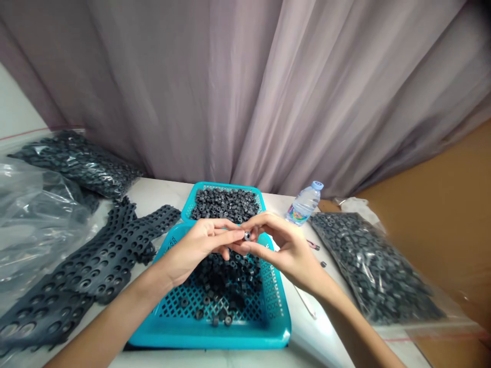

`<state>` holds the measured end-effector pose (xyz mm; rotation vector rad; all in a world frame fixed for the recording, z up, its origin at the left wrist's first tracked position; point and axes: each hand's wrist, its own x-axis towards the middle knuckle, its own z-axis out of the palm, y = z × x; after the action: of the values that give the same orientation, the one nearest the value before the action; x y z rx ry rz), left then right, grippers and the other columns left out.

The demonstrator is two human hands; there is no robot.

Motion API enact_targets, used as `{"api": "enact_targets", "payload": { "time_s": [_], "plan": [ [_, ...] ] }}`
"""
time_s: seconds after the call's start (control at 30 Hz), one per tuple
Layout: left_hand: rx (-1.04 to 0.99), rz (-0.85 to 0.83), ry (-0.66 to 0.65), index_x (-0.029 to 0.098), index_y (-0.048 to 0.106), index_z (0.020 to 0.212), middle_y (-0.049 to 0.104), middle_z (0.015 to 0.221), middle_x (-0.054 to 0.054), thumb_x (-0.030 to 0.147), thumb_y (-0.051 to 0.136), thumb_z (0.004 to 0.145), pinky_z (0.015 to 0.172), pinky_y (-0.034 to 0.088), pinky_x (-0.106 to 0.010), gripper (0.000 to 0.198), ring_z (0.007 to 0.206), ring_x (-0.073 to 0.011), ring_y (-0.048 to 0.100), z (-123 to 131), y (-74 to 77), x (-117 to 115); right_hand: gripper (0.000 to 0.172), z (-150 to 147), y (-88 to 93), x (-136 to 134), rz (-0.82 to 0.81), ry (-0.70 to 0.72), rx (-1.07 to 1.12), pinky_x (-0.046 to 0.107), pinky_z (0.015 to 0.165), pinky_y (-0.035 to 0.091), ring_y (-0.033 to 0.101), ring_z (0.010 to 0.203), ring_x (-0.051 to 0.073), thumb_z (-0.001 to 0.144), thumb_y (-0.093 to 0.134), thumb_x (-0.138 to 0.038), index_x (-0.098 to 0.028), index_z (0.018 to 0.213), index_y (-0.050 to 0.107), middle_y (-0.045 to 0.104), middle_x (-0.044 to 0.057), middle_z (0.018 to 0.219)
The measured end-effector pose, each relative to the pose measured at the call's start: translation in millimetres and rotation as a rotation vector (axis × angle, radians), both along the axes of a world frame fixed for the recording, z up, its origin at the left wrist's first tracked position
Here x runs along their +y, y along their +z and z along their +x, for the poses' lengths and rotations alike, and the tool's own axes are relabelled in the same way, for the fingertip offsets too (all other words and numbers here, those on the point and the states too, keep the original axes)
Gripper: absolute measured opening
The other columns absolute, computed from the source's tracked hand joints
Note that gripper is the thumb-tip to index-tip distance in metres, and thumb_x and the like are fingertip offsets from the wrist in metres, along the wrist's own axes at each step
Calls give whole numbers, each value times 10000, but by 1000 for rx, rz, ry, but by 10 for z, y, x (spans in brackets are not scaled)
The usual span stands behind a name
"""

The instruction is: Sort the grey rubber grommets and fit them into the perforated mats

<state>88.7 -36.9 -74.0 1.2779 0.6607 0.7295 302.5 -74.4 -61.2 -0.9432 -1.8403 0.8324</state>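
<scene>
My left hand (199, 245) and my right hand (282, 248) meet above a near turquoise basket (268, 327) holding a heap of small dark round parts (226, 281). The fingertips of both hands pinch one small dark round part (247, 235) between them. A second turquoise basket (190, 204) behind it is filled with the same dark parts.
Black perforated strips (95, 260) lie to the left, with plastic bags of more strips (76, 161) behind. A clear bag of dark parts (376, 271) lies right, a small water bottle (305, 204) beside the far basket. Grey curtain behind, brown cardboard at right.
</scene>
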Motion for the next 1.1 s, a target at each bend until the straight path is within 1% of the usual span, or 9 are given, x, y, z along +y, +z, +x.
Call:
{"api": "enact_targets", "payload": {
  "time_s": [0.17,0.27,0.43,0.53,0.6,0.7,0.83,0.97,1.1],
  "plan": [
    [-32,-86,-4,149,740,1031,783,1000,-100,388,777,922,551,400,-163,266,914,-174,737,-21,-49,42,288,-18,-44,33,-55,28,118,352,885,564,662,931,186,903,807,-292,-223,1163,702,711,57,1047],
    [-33,-98,3,140,718,1038,783,1000,-112,401,789,913,560,403,-164,297,918,-177,740,-28,-71,51,315,-29,-58,39,-63,37,153,355,906,566,662,955,183,913,795,-293,-223,1200,687,711,66,1089],
    [-33,-100,-35,148,721,1076,765,1066,-122,441,764,928,535,380,-159,331,975,-189,726,-36,-27,34,390,-38,-67,37,-96,55,233,354,918,561,649,971,180,907,803,-280,-230,1263,649,706,71,1124],
    [-29,-69,-49,154,741,1090,757,1091,-126,461,729,949,556,400,-172,338,995,-198,712,-44,16,20,384,-41,-67,21,-65,42,232,350,916,557,647,966,174,918,789,-256,-238,1273,643,705,65,1127],
    [-14,-45,-35,156,754,1075,754,1094,-125,461,753,928,572,411,-185,338,1012,-208,697,-43,22,14,370,-42,-72,8,-33,18,203,352,910,559,651,957,174,931,774,-256,-244,1277,643,705,64,1131],
    [-1,-37,1,152,762,1073,755,1095,-128,447,805,881,588,418,-204,354,996,-208,677,-31,-5,11,347,-38,-86,4,12,-7,138,358,904,563,659,950,180,937,767,-273,-247,1264,653,703,64,1126],
    [-13,-25,31,149,745,1092,764,1026,-118,425,808,883,596,426,-207,352,939,-193,680,-17,-40,31,341,-29,-95,26,26,-16,133,350,891,561,652,964,187,930,776,-294,-242,1245,658,669,71,1149],
    [-8,141,134,163,732,1107,763,988,-89,396,822,871,592,472,-208,343,922,-207,716,-11,-68,74,180,-25,-57,14,23,-59,161,354,910,542,643,978,192,1002,677,-341,-236,1149,685,664,65,1100],
    [79,455,262,206,726,1167,758,1102,-75,392,815,874,640,581,-268,359,972,-235,720,-5,-116,65,199,-18,-5,-11,14,-111,121,357,896,542,646,960,198,1038,607,-390,-243,1130,705,680,63,1087]
  ]
}}
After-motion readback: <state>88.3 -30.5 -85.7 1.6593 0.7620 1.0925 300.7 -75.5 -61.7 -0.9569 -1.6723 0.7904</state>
